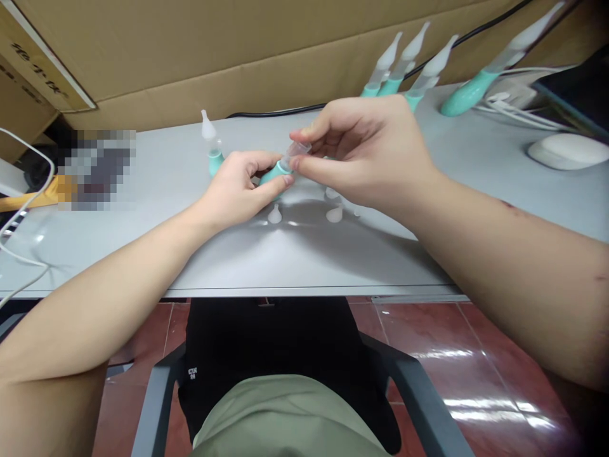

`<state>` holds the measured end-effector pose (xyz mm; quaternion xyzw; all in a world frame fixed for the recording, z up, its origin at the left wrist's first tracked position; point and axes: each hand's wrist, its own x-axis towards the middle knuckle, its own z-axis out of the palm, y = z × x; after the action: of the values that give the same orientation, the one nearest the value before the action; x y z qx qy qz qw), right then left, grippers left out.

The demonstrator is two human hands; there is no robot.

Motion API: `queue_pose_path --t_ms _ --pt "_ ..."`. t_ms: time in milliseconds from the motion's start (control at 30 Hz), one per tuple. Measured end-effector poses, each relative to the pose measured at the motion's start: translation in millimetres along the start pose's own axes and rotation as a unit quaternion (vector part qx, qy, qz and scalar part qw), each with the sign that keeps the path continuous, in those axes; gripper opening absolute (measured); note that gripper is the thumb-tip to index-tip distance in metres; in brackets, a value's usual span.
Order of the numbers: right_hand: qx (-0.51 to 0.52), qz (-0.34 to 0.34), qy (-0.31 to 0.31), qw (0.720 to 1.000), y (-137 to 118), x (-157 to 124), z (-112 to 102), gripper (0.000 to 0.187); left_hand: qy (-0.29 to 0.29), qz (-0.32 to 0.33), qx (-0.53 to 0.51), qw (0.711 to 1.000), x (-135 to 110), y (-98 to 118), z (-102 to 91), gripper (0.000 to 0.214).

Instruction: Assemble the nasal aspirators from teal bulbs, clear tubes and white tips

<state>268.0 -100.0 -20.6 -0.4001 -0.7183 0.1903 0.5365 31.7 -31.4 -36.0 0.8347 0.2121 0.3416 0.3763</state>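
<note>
My left hand (245, 187) is closed around the teal bulb (273, 173) of a nasal aspirator, tilted up to the right. My right hand (366, 149) pinches a clear plastic tube (298, 150) between thumb and fingertips, at the bulb's upper end. Whether the tube is fully seated in the bulb, I cannot tell. Below my hands lie loose white soft tips, one at the left (275, 214) and one at the right (334, 214); another (332, 193) is partly covered by my right hand. An aspirator with a white tip (216, 146) stands upright behind my left hand.
Several aspirators (391, 70) stand behind my right hand, and another (476, 89) leans farther right. A white mouse (568, 151) and cables lie at the right. Cardboard (214, 57) walls the back of the grey table (304, 260). At left are a yellow-orange object (35, 195) and a white cable.
</note>
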Motion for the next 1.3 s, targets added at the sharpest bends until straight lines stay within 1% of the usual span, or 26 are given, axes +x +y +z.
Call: queue_pose_path --t_ms 167,333,400,533,667,767,867,900,1000,1033,1067,1100,1167,1233,1300 --pt "0.048 -0.012 -0.004 0.999 -1.5 1.2 1.7 0.018 0.008 0.025 0.005 1.000 -1.1 1.4 -0.3 0.019" --pt "0.035 -0.007 0.010 0.999 -1.5 0.2 3.8 0.023 0.026 0.019 0.016 0.999 -0.5 -5.1 -1.6 0.016" --pt "0.039 -0.001 0.007 0.999 -1.0 0.2 3.9 0.027 0.033 0.018 0.032 0.999 -0.8 -6.5 -2.1 0.016" --pt "0.053 0.027 -0.002 0.998 -0.6 1.2 3.6 0.026 0.025 0.032 0.065 0.997 -2.8 -3.0 -2.3 0.013" --pt "0.042 0.037 -0.010 0.998 -1.2 1.6 4.4 0.029 0.018 0.015 0.078 0.997 -3.7 0.7 -2.3 0.019" --pt "0.008 0.030 -0.004 1.000 -1.3 2.7 3.6 0.030 0.040 0.017 0.090 0.995 -2.2 -1.4 -3.1 0.019" --pt "-0.053 0.010 -0.001 0.999 -0.7 4.4 -0.9 0.024 0.054 0.028 0.081 0.995 -0.1 -6.9 -3.8 0.022" --pt "-0.079 -0.006 0.007 0.997 -0.3 4.8 -3.0 0.023 0.058 0.032 0.072 0.995 0.5 -8.8 -4.0 0.024" --pt "-0.142 -0.088 0.041 0.985 1.1 4.1 -7.4 0.019 0.071 0.026 0.044 0.996 2.0 -12.8 -5.5 0.026" --pt "-0.149 -0.122 0.039 0.980 1.3 3.0 -7.8 0.015 0.072 0.017 0.041 0.996 2.4 -13.2 -6.2 0.024" --pt "-0.149 -0.157 0.023 0.976 1.3 1.7 -7.5 0.010 0.072 0.005 0.041 0.997 2.9 -13.0 -7.0 0.021" --pt "-0.148 -0.186 -0.014 0.971 0.9 0.1 -6.6 0.007 0.073 -0.007 0.042 0.996 3.3 -12.5 -7.8 0.020" --pt "-0.164 -0.214 -0.121 0.955 -0.6 -3.2 -3.2 0.007 0.075 -0.030 0.041 0.996 4.2 -10.4 -8.8 0.020" --pt "-0.210 -0.213 -0.220 0.928 -2.3 -5.4 1.3 0.009 0.074 -0.043 0.034 0.996 4.9 -8.0 -9.0 0.018" --pt "-0.250 -0.207 -0.281 0.903 -3.1 -5.8 5.3 0.015 0.069 -0.043 0.031 0.996 5.1 -6.2 -8.8 0.013"
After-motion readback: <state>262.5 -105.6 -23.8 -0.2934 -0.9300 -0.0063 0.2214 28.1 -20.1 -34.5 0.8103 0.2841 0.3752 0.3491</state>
